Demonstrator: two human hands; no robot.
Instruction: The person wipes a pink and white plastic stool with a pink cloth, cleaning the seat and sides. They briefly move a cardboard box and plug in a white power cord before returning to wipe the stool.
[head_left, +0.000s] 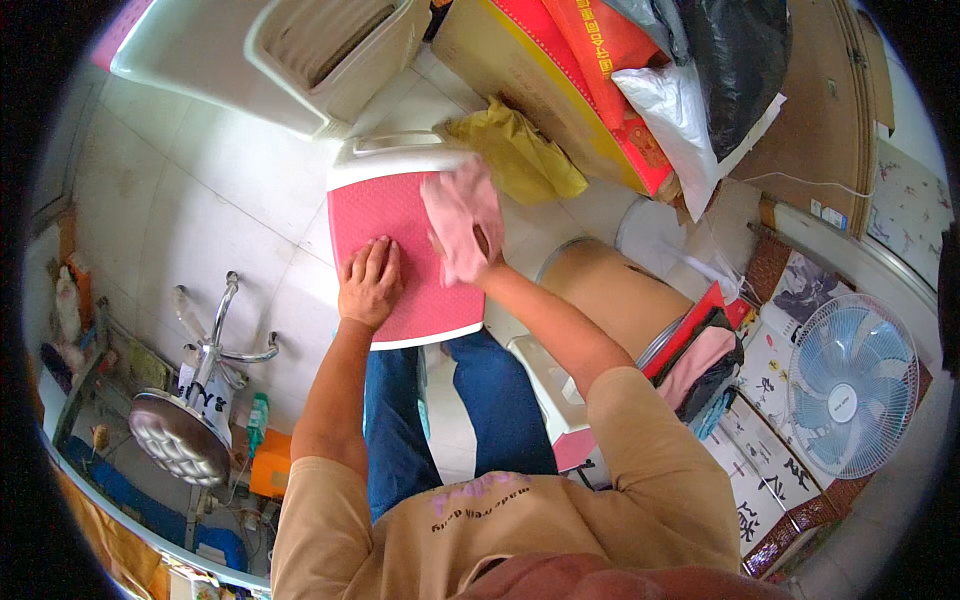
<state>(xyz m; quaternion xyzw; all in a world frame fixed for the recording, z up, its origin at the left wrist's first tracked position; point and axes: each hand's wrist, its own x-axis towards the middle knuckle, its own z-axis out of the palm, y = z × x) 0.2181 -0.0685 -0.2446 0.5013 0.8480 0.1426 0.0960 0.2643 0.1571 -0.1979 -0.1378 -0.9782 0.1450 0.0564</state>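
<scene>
A red textured panel with white plastic edging (409, 300) lies over my knees; it looks like the seat or lid of a plastic stool or box. My left hand (370, 281) rests palm down on its left part, fingers slightly spread, holding nothing. A pink cloth (463, 214) is in my right hand (480, 266), at the panel's upper right, partly over its edge. The cloth is a little blurred and hides most of my right fingers. A white plastic handle (394, 140) shows at the panel's far end.
A yellow plastic bag (525, 154) lies on the floor beyond the panel. A large cardboard box (540, 90) with red and black bags stands at the top right. A swivel stool (180, 439) is tipped over at left. A fan (844, 401) and a brown cylinder (611, 300) are at right.
</scene>
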